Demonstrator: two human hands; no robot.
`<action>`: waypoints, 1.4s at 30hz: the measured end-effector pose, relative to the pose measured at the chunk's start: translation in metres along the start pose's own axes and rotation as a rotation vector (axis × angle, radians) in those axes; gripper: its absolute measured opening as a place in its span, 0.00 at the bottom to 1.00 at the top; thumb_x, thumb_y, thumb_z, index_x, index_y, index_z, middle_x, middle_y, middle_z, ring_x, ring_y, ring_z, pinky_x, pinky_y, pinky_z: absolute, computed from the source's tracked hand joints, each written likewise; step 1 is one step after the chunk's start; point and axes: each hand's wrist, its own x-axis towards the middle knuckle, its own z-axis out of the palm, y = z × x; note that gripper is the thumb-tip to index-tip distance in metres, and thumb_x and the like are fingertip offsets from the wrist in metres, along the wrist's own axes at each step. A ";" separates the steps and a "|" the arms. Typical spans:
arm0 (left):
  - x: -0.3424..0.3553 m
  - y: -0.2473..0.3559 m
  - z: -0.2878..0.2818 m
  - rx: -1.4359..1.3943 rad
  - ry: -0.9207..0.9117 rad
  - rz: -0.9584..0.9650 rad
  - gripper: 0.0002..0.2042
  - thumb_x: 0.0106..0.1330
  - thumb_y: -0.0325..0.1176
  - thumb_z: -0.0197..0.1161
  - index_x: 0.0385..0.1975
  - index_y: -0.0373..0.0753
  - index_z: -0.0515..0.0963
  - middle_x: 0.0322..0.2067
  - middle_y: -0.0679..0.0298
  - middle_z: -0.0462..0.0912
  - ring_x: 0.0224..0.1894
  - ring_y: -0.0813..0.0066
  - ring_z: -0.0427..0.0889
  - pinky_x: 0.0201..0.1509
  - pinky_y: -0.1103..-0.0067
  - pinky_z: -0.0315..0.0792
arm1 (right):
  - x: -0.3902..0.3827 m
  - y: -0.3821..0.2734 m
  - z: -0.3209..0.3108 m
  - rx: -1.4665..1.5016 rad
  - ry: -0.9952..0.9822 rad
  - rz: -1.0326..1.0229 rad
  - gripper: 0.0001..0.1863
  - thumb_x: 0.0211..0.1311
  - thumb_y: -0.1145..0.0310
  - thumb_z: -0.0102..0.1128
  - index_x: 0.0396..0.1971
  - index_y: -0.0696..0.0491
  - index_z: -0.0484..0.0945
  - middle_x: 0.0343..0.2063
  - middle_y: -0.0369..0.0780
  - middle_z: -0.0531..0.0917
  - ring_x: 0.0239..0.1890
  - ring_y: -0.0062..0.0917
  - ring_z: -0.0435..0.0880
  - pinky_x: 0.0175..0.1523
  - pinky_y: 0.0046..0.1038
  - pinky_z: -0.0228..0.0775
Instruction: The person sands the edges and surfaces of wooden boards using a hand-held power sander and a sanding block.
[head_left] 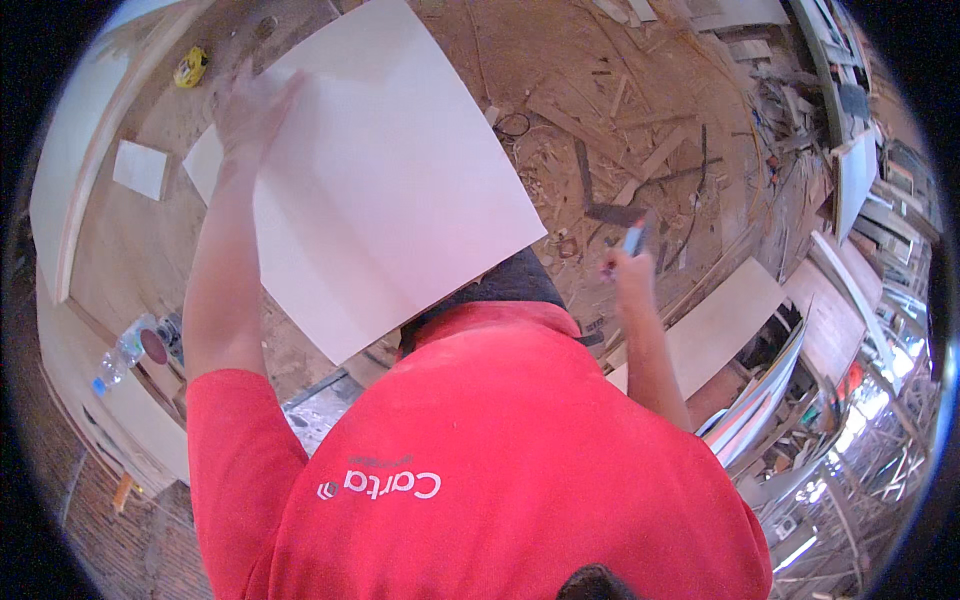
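A large, pale, flat board (400, 190) lies at a slant in front of me, its near edge close to my lap. My left hand (250, 115) reaches over its far left edge and grips it, thumb on the pale face. My right hand (630, 265), raised off the board's right side, is closed round a tool with a blue and pale handle (634, 238). Motion smears this tool, so its kind is unclear. A dark bar (612, 213) shows at its upper end; whether it belongs to the tool, I cannot tell.
Wood offcuts (600, 140) and shavings litter the floor ahead. A yellow tape measure (190, 67) and a small white square piece (140, 169) lie at left, near a clear plastic bottle (120, 355). Leaning boards (720, 315) and piled scrap wood line the right.
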 end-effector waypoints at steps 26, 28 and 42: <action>-0.252 0.004 -0.057 -0.144 0.191 -0.835 0.41 0.67 0.57 0.70 0.67 0.25 0.71 0.64 0.33 0.73 0.64 0.41 0.76 0.70 0.58 0.68 | 0.101 -0.223 0.207 0.367 -0.678 -0.364 0.11 0.67 0.77 0.64 0.40 0.51 0.69 0.53 0.48 0.85 0.51 0.31 0.88 0.54 0.32 0.84; -0.255 0.026 -0.057 -0.126 0.223 -0.887 0.42 0.67 0.56 0.69 0.67 0.23 0.70 0.64 0.33 0.73 0.66 0.40 0.74 0.71 0.58 0.67 | 0.115 -0.239 0.215 0.325 -0.717 -0.424 0.10 0.67 0.76 0.64 0.40 0.53 0.70 0.49 0.47 0.86 0.47 0.30 0.88 0.49 0.31 0.83; -0.070 0.107 -0.031 -0.093 0.130 -0.121 0.45 0.68 0.59 0.68 0.73 0.28 0.64 0.73 0.45 0.65 0.77 0.49 0.61 0.82 0.54 0.50 | 0.178 -0.240 0.100 -0.494 -0.406 -0.644 0.30 0.71 0.43 0.54 0.47 0.56 0.87 0.44 0.52 0.89 0.51 0.45 0.88 0.58 0.41 0.75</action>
